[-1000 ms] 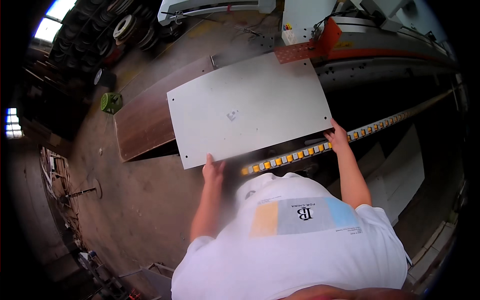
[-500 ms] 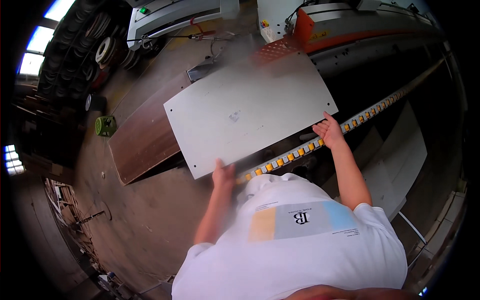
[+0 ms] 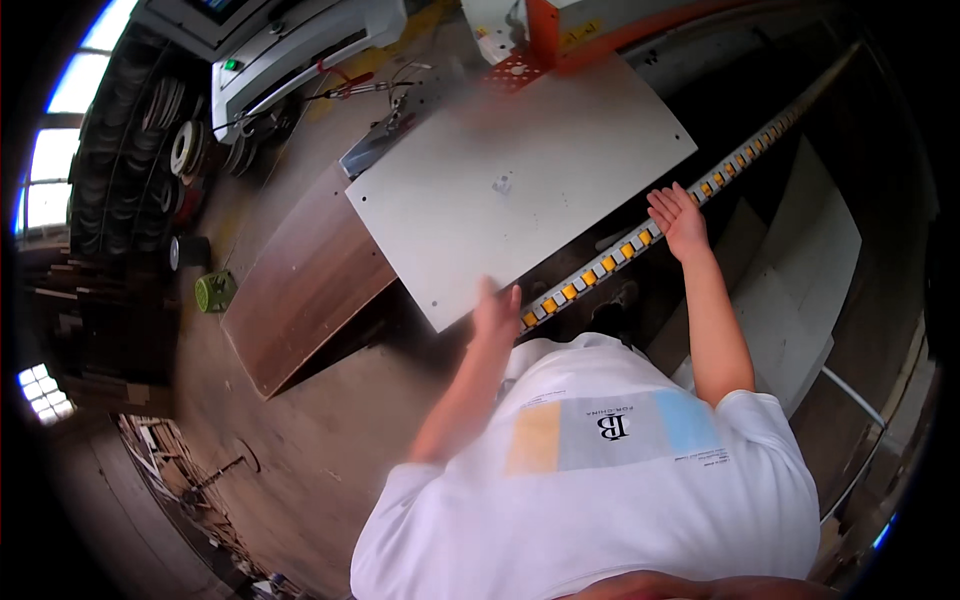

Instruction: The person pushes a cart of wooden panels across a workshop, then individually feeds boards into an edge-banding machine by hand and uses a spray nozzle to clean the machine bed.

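Observation:
A flat white panel (image 3: 540,185) with small holes near its corners lies in front of me. My left hand (image 3: 494,312) is at its near edge, close to the near left corner; a fingertip overlaps the panel's surface. Blur on this hand hides whether it grips the edge. My right hand (image 3: 680,222) is open beside the panel's right part, palm turned toward it and fingers stretched out. A narrow gap shows between those fingers and the edge. Behind this hand runs a rail with yellow rollers (image 3: 608,263).
A brown board (image 3: 310,280) sits left of the panel. Beyond the panel stands a machine with an orange bracket (image 3: 541,40). Pale sheets (image 3: 810,260) lie at the right. A green stool (image 3: 214,292) and stacked reels (image 3: 187,150) are at the left.
My view has turned, so the panel appears tilted further and shifted up to the right. My right hand has drawn slightly away from the panel's edge; my left hand remains at the near corner.

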Motion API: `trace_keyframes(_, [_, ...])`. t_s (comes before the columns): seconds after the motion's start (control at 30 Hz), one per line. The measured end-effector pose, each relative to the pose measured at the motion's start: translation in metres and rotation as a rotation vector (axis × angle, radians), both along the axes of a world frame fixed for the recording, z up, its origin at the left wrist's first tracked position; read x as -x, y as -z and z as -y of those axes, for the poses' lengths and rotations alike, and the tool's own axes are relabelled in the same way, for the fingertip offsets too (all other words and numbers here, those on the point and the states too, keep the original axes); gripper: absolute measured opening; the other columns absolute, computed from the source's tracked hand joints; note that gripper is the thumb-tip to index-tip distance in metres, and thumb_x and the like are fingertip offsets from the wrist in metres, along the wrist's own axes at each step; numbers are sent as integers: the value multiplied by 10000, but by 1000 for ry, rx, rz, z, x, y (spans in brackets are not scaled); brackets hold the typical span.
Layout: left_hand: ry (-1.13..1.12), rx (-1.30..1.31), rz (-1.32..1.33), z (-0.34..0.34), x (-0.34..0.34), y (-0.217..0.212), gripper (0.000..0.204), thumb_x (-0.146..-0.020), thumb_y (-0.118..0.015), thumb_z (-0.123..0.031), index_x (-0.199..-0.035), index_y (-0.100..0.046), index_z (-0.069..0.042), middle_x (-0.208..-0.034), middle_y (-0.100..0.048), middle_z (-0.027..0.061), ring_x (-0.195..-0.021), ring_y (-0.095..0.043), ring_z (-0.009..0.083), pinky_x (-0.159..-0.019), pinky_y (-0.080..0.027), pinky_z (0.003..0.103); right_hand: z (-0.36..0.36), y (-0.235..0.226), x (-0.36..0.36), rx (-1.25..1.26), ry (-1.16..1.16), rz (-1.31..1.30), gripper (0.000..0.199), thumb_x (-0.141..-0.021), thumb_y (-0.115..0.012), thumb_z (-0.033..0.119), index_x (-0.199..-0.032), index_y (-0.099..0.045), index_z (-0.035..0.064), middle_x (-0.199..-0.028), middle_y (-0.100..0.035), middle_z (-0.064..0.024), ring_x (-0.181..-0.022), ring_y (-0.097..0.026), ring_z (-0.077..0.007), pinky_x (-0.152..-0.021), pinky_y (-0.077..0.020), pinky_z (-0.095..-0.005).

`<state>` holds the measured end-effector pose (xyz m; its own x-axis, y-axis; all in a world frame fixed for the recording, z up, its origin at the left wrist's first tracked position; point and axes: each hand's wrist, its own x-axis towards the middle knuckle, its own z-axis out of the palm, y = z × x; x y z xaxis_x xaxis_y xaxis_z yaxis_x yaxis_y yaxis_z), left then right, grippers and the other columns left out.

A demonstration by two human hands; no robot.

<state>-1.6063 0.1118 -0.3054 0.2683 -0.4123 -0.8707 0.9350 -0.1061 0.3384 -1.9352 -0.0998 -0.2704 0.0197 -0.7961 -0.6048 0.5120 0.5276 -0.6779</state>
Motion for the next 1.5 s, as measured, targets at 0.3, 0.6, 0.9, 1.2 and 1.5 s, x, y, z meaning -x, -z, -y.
trace_keyframes(0.3, [364, 205, -158, 38, 45, 4, 383, -1095, -446, -378, -1282, -518, -52, -1256, -594, 108, -1152, -597, 270, -1008, -505, 381, -124, 18, 64, -128, 128, -28, 440, -1007, -614, 381, -1265, -600, 24, -1254, -697, -128, -1134, -684, -220, -906, -567, -380])
trace_keyframes(0.6, [1394, 1070, 935, 83, 234, -75, 450, -1079, -427, -354, -1359, -531, -18, -1404, -583, 157, -1322, -519, 321, -1139, -357, 447, -185, 47, 74, -142, 361, 524, 866, -969, -369, 748, -1541, -400, 98, -1554, -462, -142, -1396, -469, -316, -1160, -353, -488])
trace_keyframes(0.9, [2037, 883, 1307, 138, 364, 81, 399, -1000, -494, -262, -1344, -585, -82, -1372, -591, 176, -1305, -517, 375, -1109, -391, 480, -198, 51, 161, -17, 159, 532, 916, -968, -370, 760, -1504, -428, 19, -1533, -470, -123, -1407, -442, -268, -1136, -381, -476])
trace_keyframes(1.2, [2764, 1140, 1647, 147, 368, 201, 335, -1041, -510, -335, -1326, -613, -192, -1349, -631, 86, -1150, -646, 313, -958, -528, 446, -245, 279, 355, -604, 887, 9, 618, -913, -631, 607, -1265, -634, 99, -1246, -681, -62, -1174, -613, -224, -988, -466, -451])
trace_keyframes(1.5, [2812, 505, 1098, 150, 502, 287, 363, -999, -576, -377, -1230, -636, -104, -918, -738, 79, -893, -707, 268, -830, -539, 410, -266, 408, 514, -1275, 901, -388, 1079, -728, -792, 677, -1432, -439, -61, -1425, -560, -229, -1308, -551, -378, -1101, -446, -451])
